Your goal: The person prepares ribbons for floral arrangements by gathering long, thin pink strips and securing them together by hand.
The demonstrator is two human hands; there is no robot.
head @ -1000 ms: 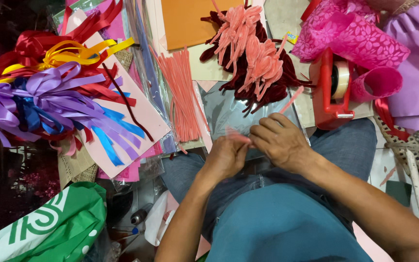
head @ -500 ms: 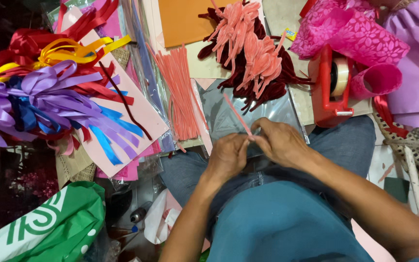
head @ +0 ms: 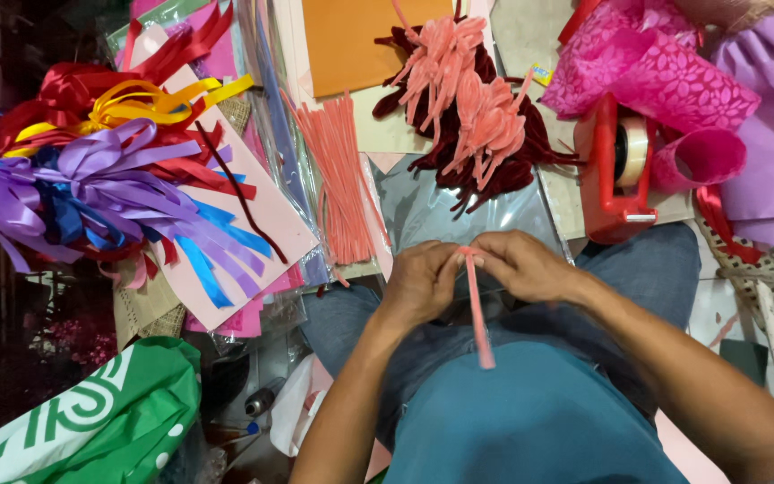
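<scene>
With the left hand [head: 418, 282] and right hand [head: 521, 266] both pinched on the top end of the pink pipe cleaner [head: 477, 309] above the lap, its free length hanging toward the body, uneven finger pressure would likely kink the wire off-centre.

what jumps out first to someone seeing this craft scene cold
At the centre, the left hand and right hand meet on a fuzzy pink pipe cleaner that hangs down toward the lap. To the far left sprawls a bright heap of purple, blue, red and yellow ribbon bows. Above the hands lies a pile of twisted pink and dark red pipe-cleaner shapes, with a red tape dispenser to its right.
</scene>
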